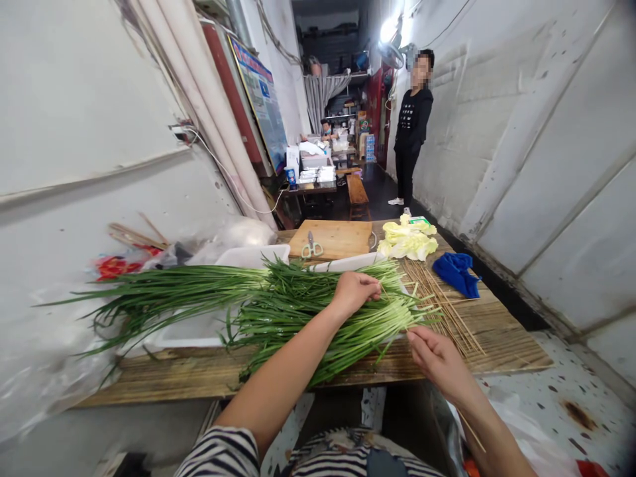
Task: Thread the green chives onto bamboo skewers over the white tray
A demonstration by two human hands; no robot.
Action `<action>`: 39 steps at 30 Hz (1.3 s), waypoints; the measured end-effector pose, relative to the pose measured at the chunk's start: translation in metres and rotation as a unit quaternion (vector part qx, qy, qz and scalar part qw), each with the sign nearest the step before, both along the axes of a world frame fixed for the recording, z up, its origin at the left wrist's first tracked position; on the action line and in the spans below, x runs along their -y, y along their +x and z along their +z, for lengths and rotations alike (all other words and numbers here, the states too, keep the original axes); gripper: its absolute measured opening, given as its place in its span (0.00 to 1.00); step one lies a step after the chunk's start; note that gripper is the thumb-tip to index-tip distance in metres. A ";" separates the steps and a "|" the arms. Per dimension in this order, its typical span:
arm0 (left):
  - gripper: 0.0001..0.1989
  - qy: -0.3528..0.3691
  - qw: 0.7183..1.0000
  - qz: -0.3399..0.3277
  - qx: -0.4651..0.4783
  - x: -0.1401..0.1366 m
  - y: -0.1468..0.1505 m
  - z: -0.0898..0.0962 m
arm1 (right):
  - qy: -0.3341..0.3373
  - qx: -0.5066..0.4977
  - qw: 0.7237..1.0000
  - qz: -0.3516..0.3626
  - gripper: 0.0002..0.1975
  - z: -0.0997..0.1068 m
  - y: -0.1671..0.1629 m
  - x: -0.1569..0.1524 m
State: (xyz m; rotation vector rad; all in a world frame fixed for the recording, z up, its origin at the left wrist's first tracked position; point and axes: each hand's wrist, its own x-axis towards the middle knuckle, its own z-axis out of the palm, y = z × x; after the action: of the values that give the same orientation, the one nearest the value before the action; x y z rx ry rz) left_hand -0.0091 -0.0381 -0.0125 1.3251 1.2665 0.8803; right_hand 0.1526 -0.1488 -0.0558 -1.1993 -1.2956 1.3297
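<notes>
A thick pile of garlic chives, dark green leaves to the left and pale stems to the right, lies across white plastic trays on a wooden table. My left hand is over the pile with thumb and fingers pinched together; what lies between them is too small to make out. Just right of the pale stem ends, my right hand is closed around a thin bamboo skewer. The skewer's rear end sticks out below the wrist, and its tip is near the stems. Loose bamboo skewers lie beside the pile.
Behind the chives are a wooden cutting board with scissors on it, pale lettuce leaves and a blue cloth. Clear plastic bags bunch at the left. A person stands by the right wall.
</notes>
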 end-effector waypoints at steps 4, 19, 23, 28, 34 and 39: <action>0.03 -0.015 1.000 0.008 0.010 0.000 -0.001 0.000 | 0.000 -0.001 1.000 0.007 0.20 -0.003 0.001 0.000; 0.03 -0.024 0.999 -0.003 0.022 -0.003 -0.004 -0.003 | -0.004 -0.001 1.000 0.012 0.19 -0.006 0.003 -0.001; 0.03 -0.018 1.000 -0.008 0.021 -0.003 -0.004 -0.003 | -0.006 0.007 1.000 0.016 0.19 -0.007 0.003 -0.001; 0.04 -0.007 1.000 -0.021 0.015 -0.003 -0.004 -0.005 | -0.005 0.014 1.000 0.018 0.18 -0.006 0.003 -0.002; 0.07 0.018 0.999 -0.028 -0.028 -0.004 -0.006 -0.007 | 0.002 0.014 1.000 0.006 0.19 -0.006 0.002 -0.001; 0.09 0.108 0.986 -0.046 -0.119 -0.001 -0.005 -0.013 | 0.035 0.029 0.999 -0.024 0.20 -0.013 -0.003 0.000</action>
State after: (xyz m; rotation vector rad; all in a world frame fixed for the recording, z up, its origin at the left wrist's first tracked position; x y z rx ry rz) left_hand -0.0140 -0.0369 -0.0251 1.6883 1.3071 0.8299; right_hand 0.1498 -0.1493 -0.0683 -1.2208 -1.3353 1.2147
